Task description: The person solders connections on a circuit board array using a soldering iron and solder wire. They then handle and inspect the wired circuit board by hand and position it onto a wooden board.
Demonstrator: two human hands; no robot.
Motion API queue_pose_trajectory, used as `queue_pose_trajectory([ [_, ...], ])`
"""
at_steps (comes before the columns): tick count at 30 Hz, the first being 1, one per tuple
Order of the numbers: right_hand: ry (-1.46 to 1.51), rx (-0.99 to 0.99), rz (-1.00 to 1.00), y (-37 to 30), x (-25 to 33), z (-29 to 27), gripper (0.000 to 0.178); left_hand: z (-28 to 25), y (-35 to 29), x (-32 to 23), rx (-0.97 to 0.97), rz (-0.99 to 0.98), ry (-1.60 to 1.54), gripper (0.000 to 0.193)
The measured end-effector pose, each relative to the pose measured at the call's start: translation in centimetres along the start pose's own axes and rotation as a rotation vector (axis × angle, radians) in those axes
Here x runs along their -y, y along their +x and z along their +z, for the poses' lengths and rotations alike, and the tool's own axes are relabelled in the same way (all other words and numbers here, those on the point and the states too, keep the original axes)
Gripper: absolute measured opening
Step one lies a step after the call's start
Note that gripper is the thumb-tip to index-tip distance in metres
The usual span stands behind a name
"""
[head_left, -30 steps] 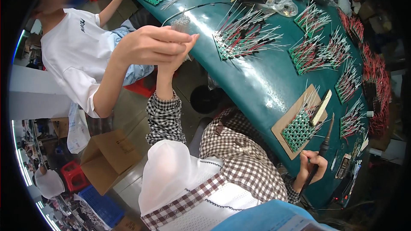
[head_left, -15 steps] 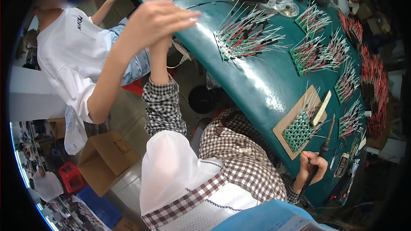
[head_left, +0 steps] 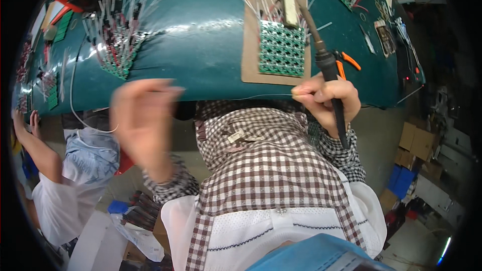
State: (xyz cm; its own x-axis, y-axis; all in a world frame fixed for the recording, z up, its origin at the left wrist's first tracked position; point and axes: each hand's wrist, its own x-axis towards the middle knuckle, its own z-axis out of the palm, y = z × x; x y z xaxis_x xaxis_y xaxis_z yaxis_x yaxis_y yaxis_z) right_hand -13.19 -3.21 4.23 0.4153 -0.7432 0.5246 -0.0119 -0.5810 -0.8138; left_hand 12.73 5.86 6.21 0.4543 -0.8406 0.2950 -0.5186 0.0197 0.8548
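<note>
My right hand [head_left: 334, 103] is closed around the black handle of a soldering iron [head_left: 329, 65], its shaft leaning up past the right side of a green circuit board panel [head_left: 282, 50]. Between the thumb and forefinger of that hand a thin wire [head_left: 266, 95] is pinched, and it trails left along the table's front edge. The panel lies on a brown backing board [head_left: 251, 55], with pale leads sticking out behind it. A cream-coloured bar [head_left: 288, 0] rests across its far edge. My left hand [head_left: 143, 120] is by the table edge at left, its fingers smeared by motion.
Bundles of wired boards [head_left: 113, 45] stand on the green table [head_left: 196, 55], at left and along the back. Orange-handled cutters [head_left: 350, 61] and a small blade tool [head_left: 367, 39] lie right of the iron. A co-worker [head_left: 65, 185] in a white shirt sits at left.
My view has swung round to face the table squarely. My left hand has come back from beside the co-worker's arm to the table edge. The right hand still holds the iron.
</note>
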Motion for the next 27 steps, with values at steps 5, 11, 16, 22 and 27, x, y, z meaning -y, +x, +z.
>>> queue_pose_trajectory([
  [5, -0.057, 0.088, -0.061, -0.2, -0.4, -1.7, 0.028, 9.2, -3.6, -3.6, 0.844, -0.091, -0.326, 0.014],
  [11, -0.565, -0.320, 0.172, -3.4, -4.5, -9.7, 0.031, 9.1, -3.4, -2.2, 0.574, -0.619, -0.655, 0.028],
  [16, -0.128, -0.620, 0.383, -7.1, -7.2, -11.7, 0.029, 9.1, -2.9, -1.1, 0.356, -0.530, -0.674, 0.031],
  [22, 0.589, -0.932, 0.400, -7.0, -6.3, -18.5, 0.037, 9.1, -1.6, -4.8, 0.261, -0.774, -1.159, 0.035],
  [27, 0.906, -1.310, 0.478, -9.1, -12.4, -25.2, 0.019, 7.9, -1.1, -7.2, 0.671, -0.301, -1.315, 0.037],
])
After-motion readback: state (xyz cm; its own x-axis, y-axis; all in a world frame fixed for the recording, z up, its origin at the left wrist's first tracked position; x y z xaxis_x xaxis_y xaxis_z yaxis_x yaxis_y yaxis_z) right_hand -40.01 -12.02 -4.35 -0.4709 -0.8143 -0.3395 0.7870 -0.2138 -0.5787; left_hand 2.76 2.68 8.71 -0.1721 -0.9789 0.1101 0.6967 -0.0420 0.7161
